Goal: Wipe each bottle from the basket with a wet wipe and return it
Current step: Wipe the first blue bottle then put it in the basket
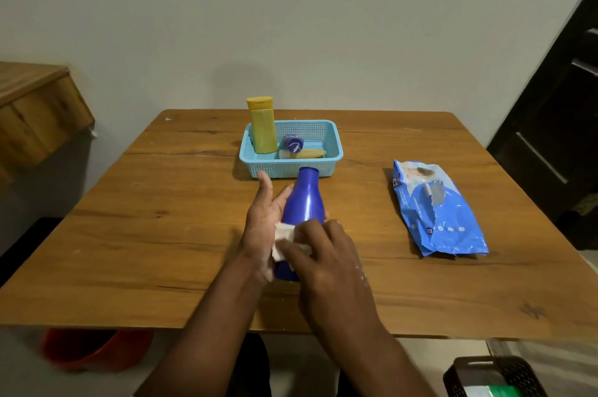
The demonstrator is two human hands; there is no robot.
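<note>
Near the middle of the wooden table [161, 234], just this side of the blue basket [291, 166], the blue bottle [305, 202] lies cradled in the left hand [262, 221], fingers open and spread along its left flank; its long axis runs near-to-far, cap end pointing at the basket; the right hand [323, 254] presses the wet wipe [286, 239] against the near, fat end, fingers curled over it; I'd say wiping is under way, and the return is a short push straight ahead, the left hand nearer the basket; the wipes pack [437, 209] sits well right.
</note>
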